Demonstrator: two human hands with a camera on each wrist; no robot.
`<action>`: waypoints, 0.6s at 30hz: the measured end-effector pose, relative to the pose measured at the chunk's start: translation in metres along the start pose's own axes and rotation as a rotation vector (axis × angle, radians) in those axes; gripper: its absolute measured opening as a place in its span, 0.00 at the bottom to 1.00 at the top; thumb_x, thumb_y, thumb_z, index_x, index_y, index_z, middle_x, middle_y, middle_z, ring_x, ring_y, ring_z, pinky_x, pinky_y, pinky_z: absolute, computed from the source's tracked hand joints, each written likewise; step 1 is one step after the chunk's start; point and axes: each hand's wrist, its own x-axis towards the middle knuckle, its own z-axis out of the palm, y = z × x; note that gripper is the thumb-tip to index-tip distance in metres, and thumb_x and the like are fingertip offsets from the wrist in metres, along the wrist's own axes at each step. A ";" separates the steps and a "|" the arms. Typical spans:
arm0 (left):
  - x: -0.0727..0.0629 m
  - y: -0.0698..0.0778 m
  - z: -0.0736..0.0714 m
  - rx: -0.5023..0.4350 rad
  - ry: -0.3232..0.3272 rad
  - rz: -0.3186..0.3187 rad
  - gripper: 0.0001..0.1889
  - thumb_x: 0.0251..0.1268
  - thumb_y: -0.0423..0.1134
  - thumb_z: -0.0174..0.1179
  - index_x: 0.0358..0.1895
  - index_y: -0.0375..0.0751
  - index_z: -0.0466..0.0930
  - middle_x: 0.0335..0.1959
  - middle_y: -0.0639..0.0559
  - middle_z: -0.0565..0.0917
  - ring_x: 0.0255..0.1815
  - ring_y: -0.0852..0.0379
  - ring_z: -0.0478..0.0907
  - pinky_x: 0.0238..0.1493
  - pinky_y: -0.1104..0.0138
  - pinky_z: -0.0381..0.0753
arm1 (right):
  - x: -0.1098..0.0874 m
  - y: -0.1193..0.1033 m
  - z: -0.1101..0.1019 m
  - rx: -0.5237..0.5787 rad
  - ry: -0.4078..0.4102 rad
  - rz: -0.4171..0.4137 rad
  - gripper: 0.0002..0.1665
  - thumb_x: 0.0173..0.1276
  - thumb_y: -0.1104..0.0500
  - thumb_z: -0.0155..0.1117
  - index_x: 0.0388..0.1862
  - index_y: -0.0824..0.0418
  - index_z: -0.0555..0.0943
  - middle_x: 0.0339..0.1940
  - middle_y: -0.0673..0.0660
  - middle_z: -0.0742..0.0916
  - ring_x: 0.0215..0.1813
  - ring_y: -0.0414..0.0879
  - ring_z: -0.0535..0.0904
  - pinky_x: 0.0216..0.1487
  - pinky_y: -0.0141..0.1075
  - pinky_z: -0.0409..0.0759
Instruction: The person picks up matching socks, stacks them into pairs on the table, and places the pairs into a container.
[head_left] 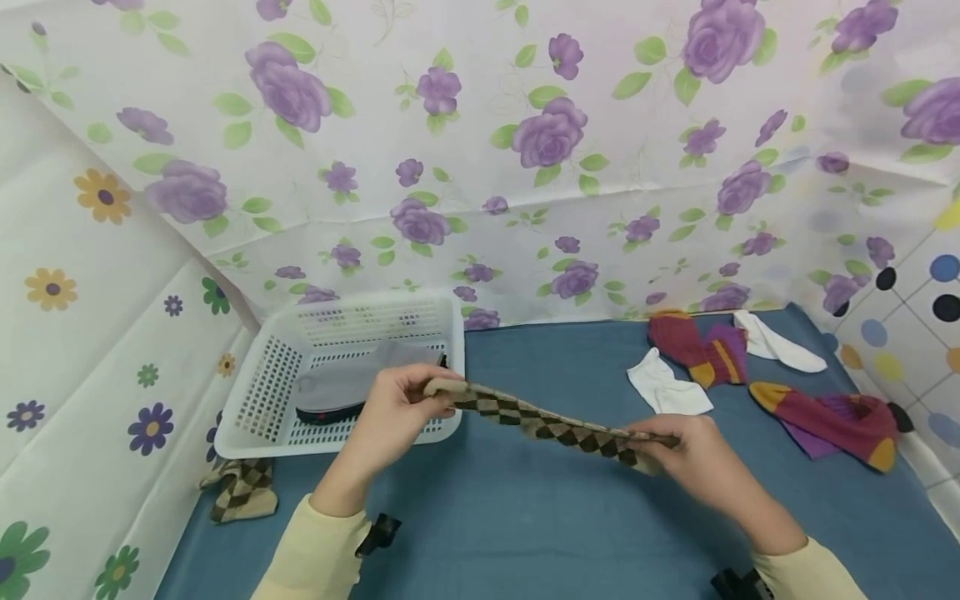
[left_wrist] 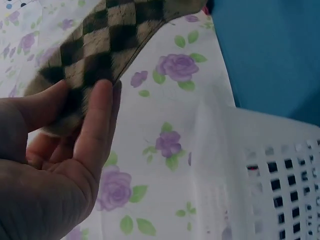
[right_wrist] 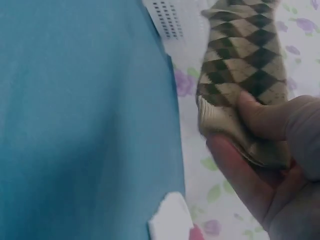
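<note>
A sock (head_left: 555,423) with brown and beige checks is stretched between both hands above the blue cloth, sagging a little in the middle. My left hand (head_left: 401,408) pinches one end of it near the basket, thumb against fingers. At the other end, the right hand (head_left: 697,458) grips the sock between thumb and fingers; the right wrist view shows a plain beige, ribbed edge (right_wrist: 215,117) there. Another checked sock (head_left: 243,492) lies crumpled on the cloth by the basket's front left corner.
A white perforated basket (head_left: 243,417) at the back left holds grey items (head_left: 337,383), partly hidden by the left hand. On the right lie white socks (head_left: 667,383) and maroon, purple and yellow socks (head_left: 832,421). Flowered sheets (head_left: 480,150) stand behind the blue cloth (head_left: 525,517).
</note>
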 end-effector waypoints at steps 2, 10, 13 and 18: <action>0.000 -0.003 -0.001 0.026 0.001 0.002 0.11 0.62 0.28 0.58 0.44 0.45 0.84 0.46 0.46 0.84 0.42 0.53 0.84 0.41 0.64 0.84 | 0.000 0.000 -0.007 0.019 -0.021 0.056 0.18 0.60 0.64 0.66 0.40 0.38 0.84 0.35 0.44 0.88 0.24 0.36 0.81 0.21 0.32 0.79; 0.003 -0.009 -0.004 0.066 0.076 -0.036 0.16 0.57 0.24 0.59 0.42 0.47 0.86 0.43 0.48 0.86 0.36 0.49 0.86 0.33 0.60 0.85 | 0.000 0.004 -0.021 0.176 0.046 0.050 0.12 0.60 0.60 0.67 0.41 0.44 0.86 0.38 0.48 0.89 0.37 0.40 0.86 0.33 0.32 0.84; 0.002 -0.010 -0.006 0.015 0.055 -0.045 0.16 0.57 0.23 0.58 0.42 0.46 0.86 0.44 0.46 0.86 0.34 0.48 0.86 0.32 0.59 0.85 | 0.001 0.003 -0.024 0.192 0.094 0.019 0.13 0.60 0.60 0.67 0.42 0.45 0.86 0.40 0.47 0.88 0.39 0.40 0.85 0.34 0.32 0.84; -0.002 -0.009 -0.010 -0.014 0.026 -0.045 0.10 0.56 0.33 0.65 0.42 0.46 0.86 0.44 0.47 0.86 0.40 0.54 0.85 0.41 0.62 0.84 | 0.001 0.000 -0.028 0.172 0.133 -0.050 0.15 0.57 0.61 0.70 0.43 0.47 0.85 0.44 0.47 0.87 0.45 0.35 0.83 0.36 0.30 0.83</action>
